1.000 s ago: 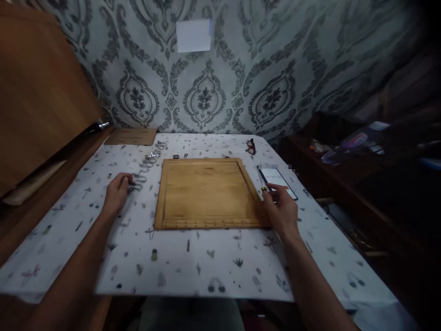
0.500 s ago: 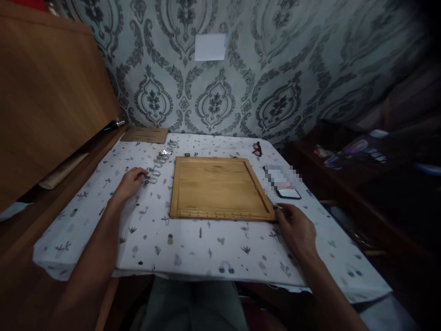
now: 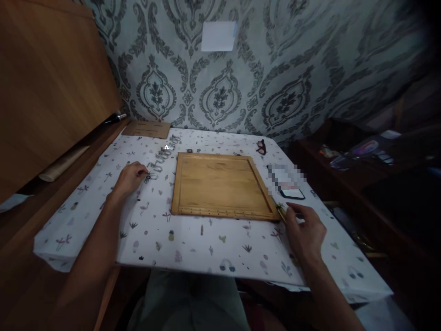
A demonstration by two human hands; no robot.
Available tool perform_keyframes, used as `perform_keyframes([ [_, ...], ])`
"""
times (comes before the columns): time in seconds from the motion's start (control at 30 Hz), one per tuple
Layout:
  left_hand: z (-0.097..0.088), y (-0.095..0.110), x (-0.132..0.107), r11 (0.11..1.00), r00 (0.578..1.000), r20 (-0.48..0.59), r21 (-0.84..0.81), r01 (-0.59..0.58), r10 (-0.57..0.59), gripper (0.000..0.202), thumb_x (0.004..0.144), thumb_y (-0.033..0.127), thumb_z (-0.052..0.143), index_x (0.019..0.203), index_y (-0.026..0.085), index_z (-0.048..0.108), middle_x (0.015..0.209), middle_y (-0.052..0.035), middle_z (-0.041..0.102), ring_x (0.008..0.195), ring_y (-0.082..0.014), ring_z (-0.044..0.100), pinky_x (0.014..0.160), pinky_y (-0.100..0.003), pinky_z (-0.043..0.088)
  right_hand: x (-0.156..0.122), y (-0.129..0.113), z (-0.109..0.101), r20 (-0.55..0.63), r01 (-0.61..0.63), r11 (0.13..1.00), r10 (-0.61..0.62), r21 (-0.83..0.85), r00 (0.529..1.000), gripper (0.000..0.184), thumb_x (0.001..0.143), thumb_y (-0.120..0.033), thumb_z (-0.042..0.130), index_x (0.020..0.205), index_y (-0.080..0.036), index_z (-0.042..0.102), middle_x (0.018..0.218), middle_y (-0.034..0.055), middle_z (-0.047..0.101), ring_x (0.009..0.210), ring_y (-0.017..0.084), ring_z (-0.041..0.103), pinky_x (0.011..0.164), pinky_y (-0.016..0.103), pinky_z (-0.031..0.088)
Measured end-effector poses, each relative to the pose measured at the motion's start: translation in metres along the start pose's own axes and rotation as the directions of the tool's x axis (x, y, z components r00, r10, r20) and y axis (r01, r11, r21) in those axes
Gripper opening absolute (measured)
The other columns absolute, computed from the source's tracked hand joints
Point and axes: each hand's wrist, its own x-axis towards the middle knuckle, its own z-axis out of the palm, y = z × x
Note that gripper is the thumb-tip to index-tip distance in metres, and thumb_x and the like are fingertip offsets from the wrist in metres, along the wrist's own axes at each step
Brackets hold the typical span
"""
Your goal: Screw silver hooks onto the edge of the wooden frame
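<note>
The left hand (image 3: 131, 177) curls at the near end of the row of metal hooks (image 3: 161, 157), which runs forward and rightward from it beside the wooden board (image 3: 220, 184) — pinching one or not, I cannot tell. The right hand (image 3: 306, 230), loosely curled, sits off the board's near right corner with a thin tool (image 3: 281, 213) at its fingertips — whether it holds the tool is unclear. A second ago that hand was farther forward, by the phone (image 3: 292, 193).

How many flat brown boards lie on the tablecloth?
2: a large square wooden board at the centre; a smaller brown board at the far left corner. None seems hidden.
</note>
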Motion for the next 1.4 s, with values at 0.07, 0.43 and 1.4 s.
perform_keyframes([
  [0.07,-0.001,0.001,-0.001,1.0,1.0,-0.01,0.021,-0.003,0.003,0.014,0.077,0.028,0.057,0.076,0.022,0.07,0.08,-0.0045,0.068,0.073,-0.021,0.06,0.072,-0.032,0.05,-0.002,-0.01,0.0,-0.006,0.05,0.998,-0.05,0.031,0.999,0.034,0.085,-0.042,0.048,0.094,-0.016,0.069,0.095,0.0176,0.071,0.088,0.031,0.065,0.074,0.045,0.052],
  [0.43,-0.007,0.01,-0.004,0.994,0.999,0.002,0.096,-0.049,0.049,0.011,0.078,0.02,0.053,0.069,0.023,0.057,0.076,-0.0038,0.064,0.073,-0.0219,0.059,0.074,-0.032,0.047,-0.014,-0.128,0.051,0.178,0.432,0.799,-0.538,0.418,0.824,0.02,0.094,-0.029,0.05,0.095,-0.021,0.068,0.088,0.0087,0.073,0.085,0.024,0.068,0.079,0.039,0.055],
  [1.4,-0.013,0.013,-0.005,0.999,1.0,-0.011,0.043,0.02,-0.019,0.011,0.086,0.026,0.058,0.087,0.023,0.068,0.092,-0.0035,0.077,0.085,-0.0235,0.069,0.077,-0.031,0.05,-0.015,-0.291,0.188,0.668,0.3,0.87,-0.492,0.391,0.558,0.025,0.101,-0.034,0.059,0.117,-0.016,0.067,0.112,0.0071,0.072,0.101,0.02,0.069,0.094,0.041,0.056],
])
